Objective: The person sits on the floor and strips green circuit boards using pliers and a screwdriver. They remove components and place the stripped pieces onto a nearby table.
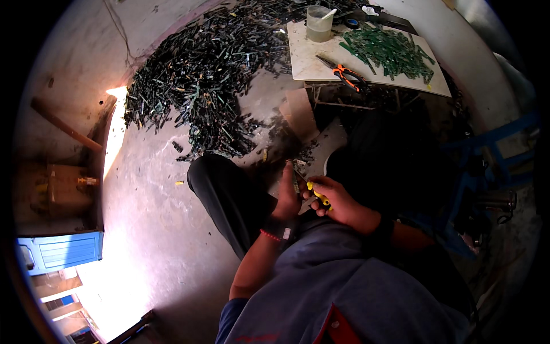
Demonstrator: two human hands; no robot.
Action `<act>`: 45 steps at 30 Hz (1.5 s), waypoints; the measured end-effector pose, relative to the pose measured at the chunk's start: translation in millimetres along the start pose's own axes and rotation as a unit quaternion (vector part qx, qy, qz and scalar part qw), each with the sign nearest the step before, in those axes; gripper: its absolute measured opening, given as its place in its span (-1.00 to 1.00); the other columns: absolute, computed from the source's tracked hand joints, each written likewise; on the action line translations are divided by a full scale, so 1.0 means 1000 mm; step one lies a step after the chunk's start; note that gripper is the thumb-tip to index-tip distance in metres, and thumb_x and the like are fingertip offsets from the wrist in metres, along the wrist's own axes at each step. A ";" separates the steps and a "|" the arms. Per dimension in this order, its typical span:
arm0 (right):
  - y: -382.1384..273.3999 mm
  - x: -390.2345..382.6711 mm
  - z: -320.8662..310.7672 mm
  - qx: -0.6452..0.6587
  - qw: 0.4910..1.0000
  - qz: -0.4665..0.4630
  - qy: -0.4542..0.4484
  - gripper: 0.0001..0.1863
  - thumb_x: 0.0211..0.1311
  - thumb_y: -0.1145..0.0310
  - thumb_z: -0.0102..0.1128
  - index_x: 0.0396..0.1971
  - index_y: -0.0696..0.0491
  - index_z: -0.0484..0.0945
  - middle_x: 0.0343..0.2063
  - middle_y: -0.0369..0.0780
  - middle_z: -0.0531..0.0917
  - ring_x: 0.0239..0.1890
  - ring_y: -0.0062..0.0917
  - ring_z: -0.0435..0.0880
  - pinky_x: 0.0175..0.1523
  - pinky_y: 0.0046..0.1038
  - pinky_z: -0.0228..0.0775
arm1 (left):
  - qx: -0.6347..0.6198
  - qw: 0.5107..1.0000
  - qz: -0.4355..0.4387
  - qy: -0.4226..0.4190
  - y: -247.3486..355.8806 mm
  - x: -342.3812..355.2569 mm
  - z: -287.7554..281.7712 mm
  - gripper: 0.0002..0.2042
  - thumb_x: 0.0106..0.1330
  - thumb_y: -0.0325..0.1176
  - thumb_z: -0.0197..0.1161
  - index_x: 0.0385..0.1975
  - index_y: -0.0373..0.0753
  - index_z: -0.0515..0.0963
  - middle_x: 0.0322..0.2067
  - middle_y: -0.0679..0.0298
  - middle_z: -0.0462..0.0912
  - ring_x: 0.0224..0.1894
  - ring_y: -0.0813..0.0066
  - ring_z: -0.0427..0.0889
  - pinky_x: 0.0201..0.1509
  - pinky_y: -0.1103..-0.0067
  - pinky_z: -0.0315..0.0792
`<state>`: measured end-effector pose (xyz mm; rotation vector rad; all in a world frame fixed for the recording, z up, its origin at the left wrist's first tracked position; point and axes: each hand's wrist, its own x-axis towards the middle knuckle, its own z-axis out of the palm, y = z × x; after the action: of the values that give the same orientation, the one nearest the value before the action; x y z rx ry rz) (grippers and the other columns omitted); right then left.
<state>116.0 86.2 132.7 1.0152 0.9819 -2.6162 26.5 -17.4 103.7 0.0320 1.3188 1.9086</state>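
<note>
My right hand (342, 202) is closed around the yellow handle of a screwdriver-like tool (318, 196). Its thin metal shaft points up and left, toward the fingers of my left hand (288, 194). My left hand is closed, thumb side up, and a small narrow strip (296, 187) shows at its palm; the fingers largely hide it. Both hands are close together above my lap, between my knees. Small dark bits and crumbs (306, 153) lie on the floor just beyond them.
A big pile of dark narrow strips (195, 74) covers the floor ahead. On a pale board (309, 64) at the far right are green strips (395, 51), orange-and-black pliers (344, 73) and a cup of liquid (318, 27). Beside it stands a cardboard piece (299, 114). Blue metal framing (487, 137) is at right.
</note>
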 end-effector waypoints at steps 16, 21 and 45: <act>0.004 0.029 -0.018 -0.634 0.604 -0.478 0.073 -0.85 0.24 0.38 0.07 -0.24 0.09 0.46 -0.55 -0.24 0.54 -0.67 -0.60 0.46 -0.57 -0.53 0.33 | -0.045 0.994 -0.073 0.061 -0.012 0.024 -0.011 -0.55 0.28 0.20 -0.07 -0.58 -0.08 0.27 -0.72 0.42 0.24 -0.72 0.64 0.17 -0.65 0.66 0.00; -0.011 0.010 -0.005 -0.118 0.992 -0.027 -0.026 -0.87 0.26 0.29 0.06 -0.26 -0.02 0.40 -0.56 -0.32 0.47 -0.75 -0.71 0.28 -0.70 -0.59 0.09 | -0.080 0.993 -0.082 0.022 -0.011 0.013 -0.021 -0.58 0.28 0.19 -0.06 -0.56 -0.05 0.30 -0.70 0.47 0.24 -0.70 0.67 0.18 -0.64 0.69 0.03; 0.017 0.040 -0.024 -0.425 0.834 -0.351 0.029 -0.77 0.19 0.45 0.10 -0.16 0.16 0.45 -0.54 -0.27 0.53 -0.60 -0.67 0.46 -0.52 -0.61 0.32 | 0.129 0.972 -0.079 0.181 -0.018 0.029 -0.011 -0.43 0.35 0.11 -0.17 -0.57 -0.36 0.39 -0.68 0.28 0.31 -0.57 0.52 0.26 -0.51 0.47 0.19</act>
<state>105.2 91.4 83.8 0.5321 2.5888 -2.0548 12.8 -5.1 72.6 -0.2949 1.7529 1.6471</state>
